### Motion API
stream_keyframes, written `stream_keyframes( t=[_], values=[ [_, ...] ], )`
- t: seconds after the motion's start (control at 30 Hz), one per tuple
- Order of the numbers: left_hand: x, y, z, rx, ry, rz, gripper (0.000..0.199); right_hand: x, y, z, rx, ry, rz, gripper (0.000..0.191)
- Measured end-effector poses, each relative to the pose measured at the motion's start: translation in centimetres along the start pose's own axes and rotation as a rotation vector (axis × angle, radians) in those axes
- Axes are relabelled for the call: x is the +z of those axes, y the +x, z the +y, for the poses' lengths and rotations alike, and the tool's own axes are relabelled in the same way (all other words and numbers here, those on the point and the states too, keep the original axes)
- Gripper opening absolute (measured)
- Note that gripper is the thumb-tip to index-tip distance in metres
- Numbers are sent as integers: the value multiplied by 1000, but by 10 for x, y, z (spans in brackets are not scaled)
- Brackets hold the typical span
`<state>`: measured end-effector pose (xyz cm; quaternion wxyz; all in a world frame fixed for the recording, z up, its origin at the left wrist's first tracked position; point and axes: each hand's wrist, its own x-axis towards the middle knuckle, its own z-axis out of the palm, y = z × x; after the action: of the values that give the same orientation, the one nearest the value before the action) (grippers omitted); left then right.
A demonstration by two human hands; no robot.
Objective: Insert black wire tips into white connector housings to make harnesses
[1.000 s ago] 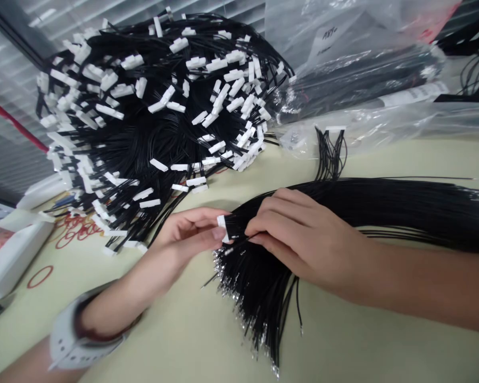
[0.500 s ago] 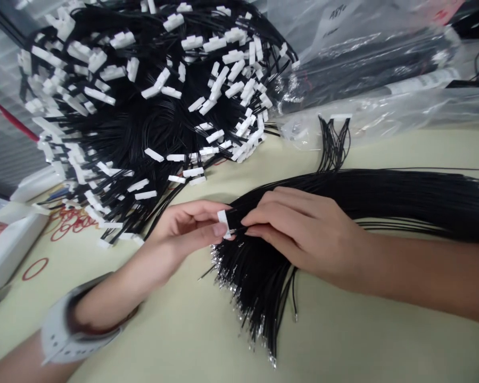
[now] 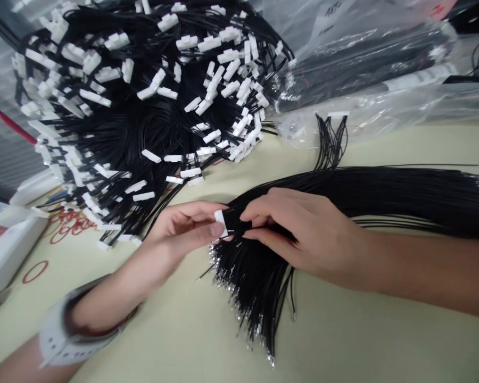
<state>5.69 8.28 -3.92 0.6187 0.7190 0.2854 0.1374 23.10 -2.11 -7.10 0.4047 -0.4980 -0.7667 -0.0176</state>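
Observation:
My left hand (image 3: pixel 187 226) pinches a white connector housing (image 3: pixel 221 222) between thumb and fingers. Black wires run from the housing toward my right hand (image 3: pixel 299 226). The right thumb and index finger sit close behind the housing, slightly apart at the tips, around the black wires there; the other fingers curl out of sight. Under both hands lies a thick bundle of black wires (image 3: pixel 407 194). Its loose ends fan out toward me, tipped with shiny metal terminals (image 3: pixel 239 314).
A large heap of black cables (image 3: pixel 143 122) with white connectors lies at the back left. Clear plastic bags (image 3: pixel 363 64) are at the back right. Red rubber bands (image 3: pixel 35 271) and a white box (image 3: pixel 14 255) are on the left. One wired connector (image 3: pixel 337 114) stands behind the bundle.
My right thumb and index finger have parted slightly at the wires. The left hand keeps its pinch on the connector housing. The whole view has shifted a little.

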Motion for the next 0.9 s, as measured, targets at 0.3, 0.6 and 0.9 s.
stream_keyframes(
  t=[0.3, 0.6, 0.9],
  values=[
    [4, -2, -5, 73, 43, -9, 26, 2, 0, 1, -53, -29, 13, 13],
    [11, -5, -1, 109, 4, -17, 22, 0, 4, -7, -232, -107, 25, 17],
    [7, -1, 0, 80, -66, 79, 16, 2, 0, -1, -81, -129, 82, 22]
  ],
)
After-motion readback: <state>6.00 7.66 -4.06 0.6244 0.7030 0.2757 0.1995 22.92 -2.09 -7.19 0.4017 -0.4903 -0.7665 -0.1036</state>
